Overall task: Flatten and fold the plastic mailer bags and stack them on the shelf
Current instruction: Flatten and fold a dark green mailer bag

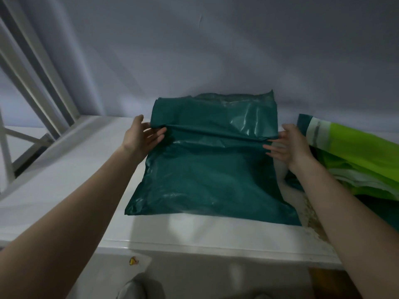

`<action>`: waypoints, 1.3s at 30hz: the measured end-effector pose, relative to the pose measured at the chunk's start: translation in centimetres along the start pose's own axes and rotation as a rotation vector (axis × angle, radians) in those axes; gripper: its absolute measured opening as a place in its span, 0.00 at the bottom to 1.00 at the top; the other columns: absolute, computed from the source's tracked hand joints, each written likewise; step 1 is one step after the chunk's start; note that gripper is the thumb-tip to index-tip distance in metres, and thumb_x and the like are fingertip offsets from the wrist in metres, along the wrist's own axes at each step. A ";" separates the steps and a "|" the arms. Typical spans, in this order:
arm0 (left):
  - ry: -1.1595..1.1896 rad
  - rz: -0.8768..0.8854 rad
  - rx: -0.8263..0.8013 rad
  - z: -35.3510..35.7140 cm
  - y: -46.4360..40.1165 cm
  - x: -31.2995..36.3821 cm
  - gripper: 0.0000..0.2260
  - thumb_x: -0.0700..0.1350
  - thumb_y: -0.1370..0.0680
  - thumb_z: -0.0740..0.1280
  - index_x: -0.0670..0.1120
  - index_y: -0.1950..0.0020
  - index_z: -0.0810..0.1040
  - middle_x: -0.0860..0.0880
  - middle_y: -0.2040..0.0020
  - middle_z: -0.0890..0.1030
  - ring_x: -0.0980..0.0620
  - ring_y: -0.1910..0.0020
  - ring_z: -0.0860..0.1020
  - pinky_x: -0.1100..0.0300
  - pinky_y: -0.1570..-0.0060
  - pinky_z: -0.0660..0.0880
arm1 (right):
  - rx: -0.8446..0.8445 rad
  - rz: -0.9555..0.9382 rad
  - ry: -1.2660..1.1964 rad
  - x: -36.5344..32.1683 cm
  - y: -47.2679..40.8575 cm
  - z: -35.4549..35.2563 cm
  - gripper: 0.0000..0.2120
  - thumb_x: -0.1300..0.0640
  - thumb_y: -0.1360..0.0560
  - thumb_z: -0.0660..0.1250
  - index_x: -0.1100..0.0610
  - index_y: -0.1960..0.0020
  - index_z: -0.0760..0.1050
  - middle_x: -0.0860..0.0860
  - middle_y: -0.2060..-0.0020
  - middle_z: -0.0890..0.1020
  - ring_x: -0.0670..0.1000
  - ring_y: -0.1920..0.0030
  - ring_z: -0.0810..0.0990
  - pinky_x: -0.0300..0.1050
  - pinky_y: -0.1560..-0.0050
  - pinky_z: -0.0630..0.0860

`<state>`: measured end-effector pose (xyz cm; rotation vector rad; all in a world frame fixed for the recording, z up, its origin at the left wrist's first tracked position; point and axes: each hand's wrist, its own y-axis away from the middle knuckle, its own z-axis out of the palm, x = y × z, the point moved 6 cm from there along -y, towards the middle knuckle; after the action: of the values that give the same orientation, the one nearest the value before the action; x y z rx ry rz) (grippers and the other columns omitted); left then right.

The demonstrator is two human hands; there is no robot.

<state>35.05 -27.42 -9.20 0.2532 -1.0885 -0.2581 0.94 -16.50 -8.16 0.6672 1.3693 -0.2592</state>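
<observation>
Currently my left hand (142, 138) and right hand (287, 145) pinch the green bag (207, 169) at opposite ends of its crosswise crease, fingers (158, 134) loosely spread.

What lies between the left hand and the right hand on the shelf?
In the head view, the dark green mailer bag spans the stretch between left hand and right hand, creased across there.

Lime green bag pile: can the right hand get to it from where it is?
Probably yes. The right hand sits at the teal mailer bag's right edge, and the lime green bag pile lies just beyond it with nothing between.
</observation>
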 end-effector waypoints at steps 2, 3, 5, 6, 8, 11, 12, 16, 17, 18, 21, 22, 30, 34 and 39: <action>-0.053 -0.019 0.054 -0.7 0.3 -0.6 0.12 0.48 0.20 0.60 0.40 0.50 0.74 0.45 0.55 0.80 0.55 0.68 0.82 0.65 0.67 0.79 | 0.019 0.064 -0.002 0.9 0.5 -0.3 0.20 0.44 0.21 0.53 0.57 0.60 0.71 0.55 0.57 0.79 0.55 0.57 0.80 0.51 0.49 0.75; -0.084 -0.028 0.069 -1.1 0.4 -1.0 0.10 0.46 0.22 0.63 0.40 0.49 0.75 0.45 0.56 0.80 0.56 0.70 0.82 0.66 0.68 0.78 | 0.018 0.088 0.017 1.3 0.6 -0.4 0.23 0.42 0.20 0.50 0.58 0.61 0.71 0.55 0.59 0.79 0.55 0.58 0.80 0.51 0.48 0.75; -0.133 -0.069 0.056 -1.6 0.7 -1.6 0.05 0.42 0.24 0.66 0.42 0.50 0.78 0.47 0.55 0.80 0.57 0.70 0.81 0.69 0.68 0.77 | 0.021 0.111 0.056 2.0 0.7 -0.8 0.26 0.43 0.20 0.50 0.59 0.65 0.70 0.56 0.62 0.79 0.54 0.60 0.79 0.49 0.51 0.75; -0.145 -0.104 0.022 -1.7 0.9 -1.9 0.03 0.40 0.24 0.67 0.43 0.52 0.79 0.47 0.53 0.80 0.58 0.68 0.81 0.69 0.66 0.78 | 0.020 0.111 0.085 2.2 0.8 -1.0 0.24 0.45 0.19 0.52 0.59 0.67 0.70 0.55 0.64 0.78 0.53 0.62 0.78 0.48 0.53 0.75; -0.194 -0.183 -0.091 -1.8 1.4 -2.2 0.06 0.38 0.24 0.65 0.45 0.51 0.80 0.49 0.49 0.80 0.58 0.63 0.81 0.70 0.60 0.79 | -0.026 0.099 0.165 2.4 1.0 -1.1 0.17 0.51 0.21 0.59 0.59 0.64 0.73 0.55 0.63 0.79 0.51 0.62 0.77 0.45 0.52 0.73; -0.295 -0.233 -0.208 -1.7 2.0 -2.1 0.08 0.37 0.24 0.62 0.45 0.49 0.79 0.49 0.50 0.80 0.57 0.62 0.82 0.69 0.59 0.77 | -0.084 0.103 0.244 2.4 1.4 -1.1 0.10 0.56 0.25 0.66 0.59 0.46 0.77 0.55 0.51 0.80 0.49 0.58 0.78 0.42 0.58 0.71; -0.325 -0.219 -0.242 -1.6 2.2 -2.0 0.10 0.36 0.24 0.62 0.44 0.46 0.78 0.48 0.50 0.79 0.56 0.60 0.81 0.69 0.59 0.78 | -0.077 0.102 0.229 2.3 1.5 -1.2 0.13 0.56 0.25 0.65 0.58 0.42 0.76 0.54 0.49 0.80 0.48 0.59 0.78 0.40 0.62 0.69; -0.269 -0.098 -0.273 -1.3 2.2 -1.3 0.24 0.27 0.26 0.57 0.47 0.34 0.69 0.48 0.42 0.76 0.50 0.46 0.77 0.65 0.58 0.79 | -0.096 0.102 0.089 1.6 1.8 -1.4 0.10 0.60 0.20 0.55 0.57 0.45 0.75 0.52 0.52 0.79 0.48 0.63 0.78 0.37 0.67 0.66; -0.257 -0.081 -0.249 -1.5 2.2 -1.2 0.25 0.26 0.25 0.56 0.48 0.34 0.69 0.47 0.42 0.76 0.49 0.45 0.77 0.64 0.57 0.80 | -0.115 0.111 0.020 1.3 2.2 -1.2 0.10 0.62 0.20 0.55 0.57 0.51 0.75 0.53 0.53 0.78 0.50 0.62 0.79 0.38 0.66 0.69; -0.261 -0.077 -0.219 -1.7 2.2 -1.1 0.24 0.26 0.25 0.56 0.48 0.35 0.70 0.45 0.43 0.77 0.48 0.46 0.78 0.64 0.56 0.80 | -0.129 0.111 -0.004 1.1 2.3 -1.3 0.07 0.64 0.21 0.57 0.58 0.53 0.73 0.54 0.53 0.77 0.53 0.60 0.81 0.38 0.65 0.73; -0.336 -0.074 -0.114 -2.5 2.4 -1.0 0.19 0.30 0.23 0.58 0.48 0.37 0.71 0.41 0.50 0.78 0.49 0.54 0.78 0.66 0.60 0.79 | -0.106 0.110 0.126 0.8 2.7 -1.5 0.21 0.67 0.28 0.66 0.58 0.36 0.70 0.56 0.38 0.74 0.53 0.49 0.80 0.38 0.69 0.77; -0.349 -0.068 -0.090 -2.7 2.6 -1.0 0.16 0.32 0.22 0.59 0.47 0.38 0.71 0.42 0.53 0.77 0.50 0.57 0.78 0.67 0.65 0.79 | -0.098 0.116 0.147 0.9 2.7 -1.6 0.20 0.66 0.28 0.66 0.59 0.36 0.71 0.57 0.38 0.75 0.53 0.51 0.81 0.38 0.70 0.77; -0.697 0.006 -0.105 -2.1 5.2 -0.4 0.08 0.47 0.23 0.67 0.48 0.46 0.79 0.50 0.58 0.76 0.57 0.65 0.72 0.71 0.70 0.72 | -0.048 0.160 0.332 1.2 5.1 -1.6 0.02 0.61 0.24 0.63 0.58 0.55 0.72 0.54 0.64 0.77 0.49 0.70 0.75 0.37 0.74 0.71; -0.653 0.123 -0.039 -1.4 6.6 1.1 0.08 0.40 0.23 0.66 0.45 0.45 0.79 0.48 0.63 0.74 0.55 0.70 0.67 0.72 0.78 0.67 | 0.015 0.015 0.366 -0.4 6.4 -1.6 0.03 0.68 0.26 0.61 0.63 0.58 0.69 0.57 0.64 0.71 0.50 0.74 0.67 0.33 0.80 0.59; -0.742 0.234 -0.031 -1.4 8.7 2.8 0.11 0.41 0.23 0.66 0.47 0.41 0.78 0.51 0.64 0.72 0.54 0.69 0.63 0.73 0.78 0.64 | 0.075 -0.144 0.416 -1.7 8.1 -2.1 0.17 0.67 0.26 0.61 0.63 0.37 0.67 0.54 0.62 0.69 0.50 0.73 0.64 0.36 0.78 0.58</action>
<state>38.20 -20.05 -4.63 -0.0108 -1.8310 -0.1582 3.31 -9.23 -4.34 0.7113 1.8174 -0.2987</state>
